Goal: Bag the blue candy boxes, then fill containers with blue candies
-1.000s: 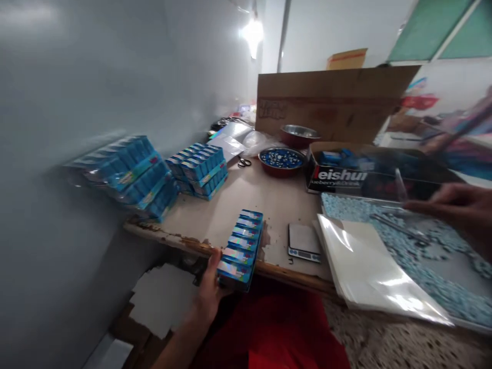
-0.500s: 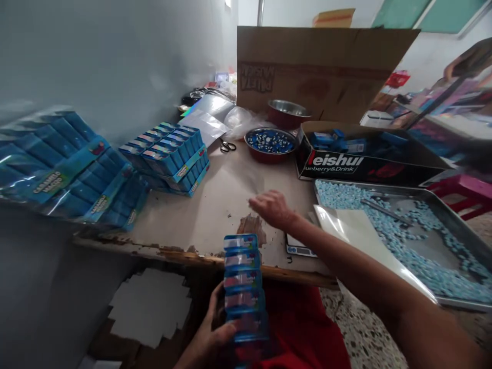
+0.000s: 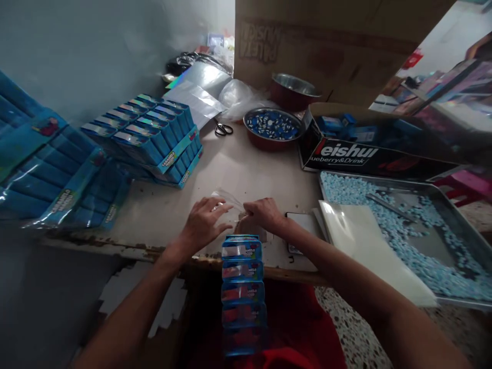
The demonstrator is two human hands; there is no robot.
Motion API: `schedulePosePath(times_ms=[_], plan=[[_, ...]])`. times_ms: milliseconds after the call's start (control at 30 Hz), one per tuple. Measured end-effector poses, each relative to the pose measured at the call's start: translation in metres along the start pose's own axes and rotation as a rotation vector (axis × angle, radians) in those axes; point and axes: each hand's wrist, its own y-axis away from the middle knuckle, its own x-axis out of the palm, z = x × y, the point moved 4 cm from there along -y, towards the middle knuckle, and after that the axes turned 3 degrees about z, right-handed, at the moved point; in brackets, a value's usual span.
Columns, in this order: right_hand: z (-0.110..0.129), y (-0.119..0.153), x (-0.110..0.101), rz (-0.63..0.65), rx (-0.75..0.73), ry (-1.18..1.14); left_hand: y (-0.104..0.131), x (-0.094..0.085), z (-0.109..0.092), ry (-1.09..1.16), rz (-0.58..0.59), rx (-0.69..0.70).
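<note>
Near the table's front edge, my right hand (image 3: 264,212) is closed on a clear plastic film (image 3: 229,199), which spreads to its left. My left hand (image 3: 205,221) is beside the film with its fingers apart, thumb and fingertips pointing toward my right hand. Below both hands, a row of small blue boxes (image 3: 242,293) stretches from the table edge down over my lap, and neither hand touches it. A small scale (image 3: 303,225) lies partly hidden behind my right forearm.
Stacked blue boxes (image 3: 154,136) and wrapped packs (image 3: 57,164) occupy the left. Scissors (image 3: 223,129), a bowl of blue-wrapped pieces (image 3: 272,125), a black carton (image 3: 342,156) and a tray of pale blue candies (image 3: 430,241) lie beyond and right.
My left hand has let go of the row of blue boxes and moved up beside my right hand, its fingers spread. The view has tilted down and the film shows more clearly.
</note>
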Motion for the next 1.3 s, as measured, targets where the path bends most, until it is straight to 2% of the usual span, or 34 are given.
schedulePosePath(times_ms=[100, 200, 300, 467, 600, 767, 867, 933, 1067, 1200, 1300], plan=[[0.003, 0.001, 0.001, 0.001, -0.037, -0.002, -0.022, 0.023, 0.007, -0.138, 0.051, 0.134], [0.004, 0.005, 0.005, 0.002, -0.07, -0.009, -0.023, 0.027, 0.006, -0.289, 0.129, 0.215], [0.003, 0.013, 0.01, -0.009, -0.111, -0.007, -0.014, 0.026, -0.003, -0.385, 0.212, 0.262], [0.001, 0.038, 0.013, 0.016, -0.155, -0.024, 0.008, 0.03, -0.021, -0.365, 0.301, 0.213], [0.006, 0.052, 0.01, 0.123, -0.112, -0.09, 0.022, 0.026, -0.027, -0.285, 0.37, 0.145], [0.008, 0.05, -0.001, 0.223, -0.057, -0.239, 0.018, 0.011, -0.027, -0.15, 0.531, 0.054], [0.004, 0.044, -0.009, 0.252, -0.045, -0.323, 0.012, 0.002, -0.031, -0.155, 0.572, 0.031], [0.001, 0.04, -0.012, 0.259, -0.017, -0.337, 0.011, -0.001, -0.033, -0.204, 0.535, -0.025], [0.001, 0.039, -0.017, 0.212, 0.043, -0.257, 0.022, -0.001, -0.035, -0.319, 0.387, -0.179], [0.01, 0.044, -0.022, 0.203, 0.068, -0.195, 0.034, 0.005, -0.038, -0.293, 0.206, -0.159], [0.016, 0.045, -0.026, 0.191, 0.126, -0.164, 0.034, 0.008, -0.033, -0.283, 0.079, -0.195]])
